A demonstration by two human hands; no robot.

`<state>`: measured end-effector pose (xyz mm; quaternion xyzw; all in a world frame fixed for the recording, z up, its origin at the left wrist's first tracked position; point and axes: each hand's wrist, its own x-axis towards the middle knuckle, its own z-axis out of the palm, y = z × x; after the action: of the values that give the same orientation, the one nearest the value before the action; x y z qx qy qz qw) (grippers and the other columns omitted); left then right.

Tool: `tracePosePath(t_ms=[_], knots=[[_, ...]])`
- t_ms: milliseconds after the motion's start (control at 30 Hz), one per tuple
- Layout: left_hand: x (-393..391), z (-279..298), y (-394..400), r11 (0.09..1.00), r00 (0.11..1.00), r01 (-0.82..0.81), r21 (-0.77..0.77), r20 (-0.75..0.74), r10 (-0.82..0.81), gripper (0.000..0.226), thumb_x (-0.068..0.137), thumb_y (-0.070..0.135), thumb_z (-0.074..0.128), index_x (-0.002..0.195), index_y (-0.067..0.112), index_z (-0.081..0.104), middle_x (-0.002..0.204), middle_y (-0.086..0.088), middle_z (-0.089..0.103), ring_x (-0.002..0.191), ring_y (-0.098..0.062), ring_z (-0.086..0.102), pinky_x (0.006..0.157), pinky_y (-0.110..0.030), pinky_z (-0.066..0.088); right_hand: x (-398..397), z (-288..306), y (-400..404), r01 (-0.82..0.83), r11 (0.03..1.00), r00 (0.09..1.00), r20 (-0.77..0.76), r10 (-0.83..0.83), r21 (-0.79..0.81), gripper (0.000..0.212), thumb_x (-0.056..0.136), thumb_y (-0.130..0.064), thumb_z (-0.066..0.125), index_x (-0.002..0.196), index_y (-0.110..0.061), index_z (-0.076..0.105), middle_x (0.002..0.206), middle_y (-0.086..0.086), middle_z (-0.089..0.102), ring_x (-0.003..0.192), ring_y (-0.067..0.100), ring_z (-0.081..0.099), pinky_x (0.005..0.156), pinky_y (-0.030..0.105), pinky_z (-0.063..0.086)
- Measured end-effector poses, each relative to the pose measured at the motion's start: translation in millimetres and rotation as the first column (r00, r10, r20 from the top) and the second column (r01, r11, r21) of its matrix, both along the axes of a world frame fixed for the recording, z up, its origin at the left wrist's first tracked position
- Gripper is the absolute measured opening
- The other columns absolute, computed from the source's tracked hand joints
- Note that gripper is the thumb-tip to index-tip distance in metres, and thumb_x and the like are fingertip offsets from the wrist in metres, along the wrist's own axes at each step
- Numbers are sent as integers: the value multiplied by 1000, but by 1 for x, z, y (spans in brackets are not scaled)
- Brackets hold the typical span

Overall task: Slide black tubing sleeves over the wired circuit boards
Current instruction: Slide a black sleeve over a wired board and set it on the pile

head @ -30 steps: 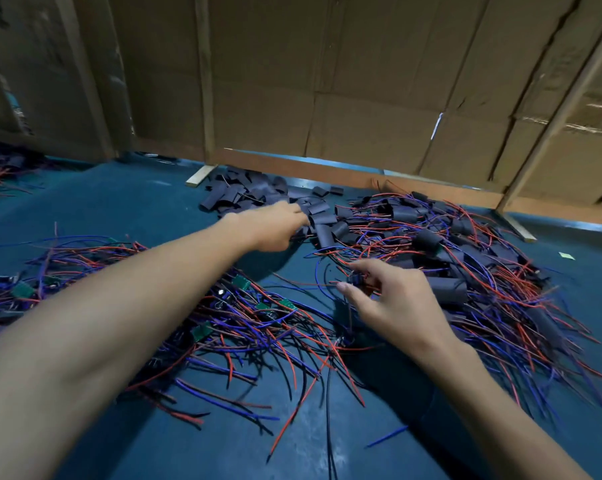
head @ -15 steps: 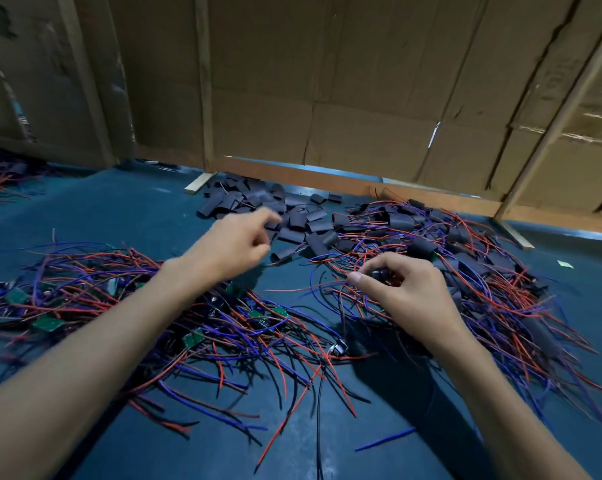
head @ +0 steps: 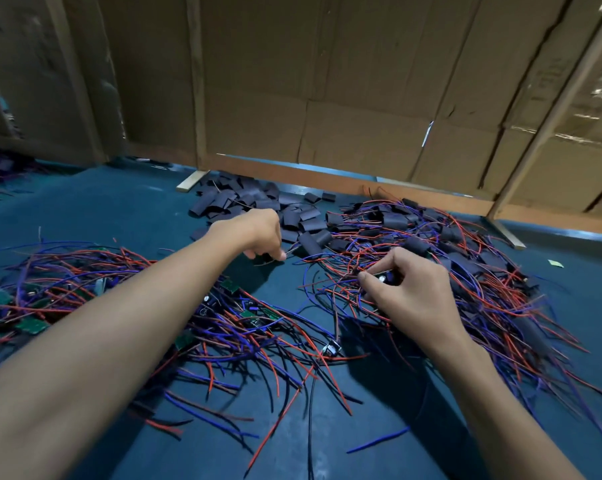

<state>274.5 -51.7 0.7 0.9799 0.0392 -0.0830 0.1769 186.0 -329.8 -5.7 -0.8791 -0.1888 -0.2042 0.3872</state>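
Sleeves sit heaped at the counter's far edge and your left hand just pulled back pinching one, while your right hand pinches a wired board, so sliding it on looks next.

Bare blue mat between 2 wire piles, cardboard wall blocking behind

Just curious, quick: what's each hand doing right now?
Left hand: pinching a black tubing sleeve.
Right hand: pinching a wired circuit board.
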Motion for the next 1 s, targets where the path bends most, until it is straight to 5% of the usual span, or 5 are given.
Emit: tracePosePath(t_ms=[233, 300, 433, 733, 1000], knots=[[-32, 4, 6, 994, 978, -82, 69, 197, 67, 23, 83, 24, 76, 72, 18, 56, 73, -7, 53, 65, -26, 51, 66, -36, 47, -2, 3, 0, 16, 966, 970, 232, -77, 256, 16, 81, -7, 81, 71, -11, 69, 63, 0, 66, 56, 15, 55, 57, 28, 43], [-56, 1, 5, 998, 928, -46, -33, 370, 55, 11, 85, 24, 75, 94, 21, 72, 86, -8, 67, 80, -26, 62, 75, -33, 51, -2, 3, 2, -32, 942, 975, 216, -43, 333, 16, 84, -11, 81, 73, -13, 69, 65, 2, 68, 55, 20, 61, 58, 39, 50], [-119, -18, -12, 947, 811, 168, -275, 584, 26, 40, 83, 27, 81, 122, 22, 70, 107, 9, 69, 96, 0, 64, 89, -14, 49, -4, 5, 2, -109, 896, 974, 227, 10, 429, 15, 88, -17, 79, 77, -18, 68, 67, 2, 71, 56, 28, 68, 57, 52, 53], [-138, -21, -33, 881, 758, 261, -394, 648, 66, 47, 84, 22, 81, 129, 20, 68, 112, 6, 70, 104, -1, 67, 97, -23, 52, -6, -5, 12, -205, 905, 925, 375, 55, 372, 7, 90, -15, 77, 86, -12, 72, 75, -1, 73, 66, 16, 69, 62, 33, 54], [-137, -19, -33, 873, 719, 190, -450, 669, 189, 46, 84, 18, 81, 128, 15, 68, 116, 6, 70, 102, 2, 65, 96, -13, 47, -4, -9, 12, -293, 905, 916, 361, 173, 309, 10, 87, -12, 78, 82, -7, 72, 75, 5, 73, 62, 29, 69, 57, 46, 53]])
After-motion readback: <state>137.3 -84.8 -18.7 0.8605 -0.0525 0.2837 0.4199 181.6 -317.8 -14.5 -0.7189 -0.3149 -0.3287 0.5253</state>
